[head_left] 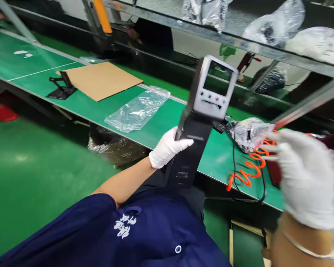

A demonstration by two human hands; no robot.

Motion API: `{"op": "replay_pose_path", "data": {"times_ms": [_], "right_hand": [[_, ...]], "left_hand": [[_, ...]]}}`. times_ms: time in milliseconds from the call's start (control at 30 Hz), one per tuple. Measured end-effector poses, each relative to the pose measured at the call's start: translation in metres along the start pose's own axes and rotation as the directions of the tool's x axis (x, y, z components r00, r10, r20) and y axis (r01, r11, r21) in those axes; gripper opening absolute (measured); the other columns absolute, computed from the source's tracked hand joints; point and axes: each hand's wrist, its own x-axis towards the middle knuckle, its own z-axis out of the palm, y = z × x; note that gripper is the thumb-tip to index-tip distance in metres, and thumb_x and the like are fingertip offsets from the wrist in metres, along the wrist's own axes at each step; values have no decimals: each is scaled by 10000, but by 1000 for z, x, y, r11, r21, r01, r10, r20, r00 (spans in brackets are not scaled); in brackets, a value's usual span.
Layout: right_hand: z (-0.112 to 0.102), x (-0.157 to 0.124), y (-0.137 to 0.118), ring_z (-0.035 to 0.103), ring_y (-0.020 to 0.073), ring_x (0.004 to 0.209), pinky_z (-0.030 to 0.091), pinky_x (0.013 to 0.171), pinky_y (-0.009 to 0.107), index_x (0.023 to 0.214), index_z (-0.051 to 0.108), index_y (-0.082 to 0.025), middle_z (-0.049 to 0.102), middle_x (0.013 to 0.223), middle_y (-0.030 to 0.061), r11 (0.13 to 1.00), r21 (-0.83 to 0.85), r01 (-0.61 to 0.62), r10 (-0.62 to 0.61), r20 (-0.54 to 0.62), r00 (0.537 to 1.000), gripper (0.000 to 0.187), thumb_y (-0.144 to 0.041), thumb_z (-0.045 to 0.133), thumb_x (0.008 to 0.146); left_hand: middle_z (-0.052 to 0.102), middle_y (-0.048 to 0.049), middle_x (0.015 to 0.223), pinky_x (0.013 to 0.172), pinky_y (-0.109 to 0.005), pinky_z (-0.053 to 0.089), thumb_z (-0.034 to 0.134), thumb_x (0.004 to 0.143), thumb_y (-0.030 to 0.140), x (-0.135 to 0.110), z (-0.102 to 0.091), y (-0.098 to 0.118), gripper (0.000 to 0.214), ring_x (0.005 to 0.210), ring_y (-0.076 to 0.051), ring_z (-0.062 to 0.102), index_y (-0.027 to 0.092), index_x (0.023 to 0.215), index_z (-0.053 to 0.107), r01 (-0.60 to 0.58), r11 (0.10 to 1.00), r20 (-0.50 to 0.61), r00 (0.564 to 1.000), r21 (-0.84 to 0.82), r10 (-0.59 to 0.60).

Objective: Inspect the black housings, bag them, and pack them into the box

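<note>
My left hand [171, 148], in a white glove, is closed round the edge of a tall black housing with a silver-grey front frame [211, 105]. The housing stands tilted against my lap, its framed end up; the frame has a rectangular opening and a row of small round holes. My right hand [306, 174], also gloved, is raised at the right and blurred. Its fingers stretch out apart, and I see nothing held in them. Just beyond the fingertips are an orange coiled hose [247, 172] and a plastic-wrapped part [250, 133] on the green bench.
A clear plastic bag [139, 109], a cardboard sheet [100, 79] and a black bracket-like part [61, 87] lie on the green bench [89, 111]. Bagged items [278, 27] rest on the metal shelf above. Wrapped goods [117, 146] sit beneath the bench.
</note>
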Motion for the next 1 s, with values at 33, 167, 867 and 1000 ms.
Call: {"op": "replay_pose_path", "data": {"times_ms": [33, 167, 867, 1000], "right_hand": [[26, -11, 10, 642, 187, 1134, 541, 958, 358, 1227, 638, -288, 620, 1292, 66, 998, -48, 32, -26, 117, 993, 423, -572, 597, 916], [133, -57, 42, 581, 311, 1244, 493, 1048, 528, 1471, 431, -150, 513, 1428, 196, 996, -72, -43, 70, 423, 903, 911, -765, 569, 814], [181, -78, 55, 379, 217, 1465, 359, 1213, 498, 1213, 589, -186, 449, 1493, 125, 943, -71, 326, -313, 144, 939, 293, -350, 454, 1011], [189, -90, 47, 356, 215, 1484, 353, 1220, 511, 1156, 605, -183, 450, 1501, 119, 959, -40, 280, -273, 130, 953, 231, -309, 494, 998]], "left_hand": [[734, -57, 1007, 793, -297, 558, 818, 703, 393, 6, -7, 0, 433, 857, -184, 687, 158, 1029, 657, -54, 996, -134, 990, -75, 43], [729, -59, 1016, 802, -322, 578, 804, 718, 366, 20, -25, 1, 394, 867, -203, 707, 170, 1019, 640, -202, 956, -417, 903, -212, 98], [726, -48, 1026, 886, -343, 584, 782, 749, 293, 29, -41, -6, 302, 936, -210, 716, 184, 1000, 651, -277, 930, -531, 840, -243, 111], [732, -56, 1018, 890, -336, 581, 769, 771, 290, 30, -41, -9, 288, 956, -218, 717, 169, 1013, 670, -326, 919, -565, 811, -220, 153]]}}
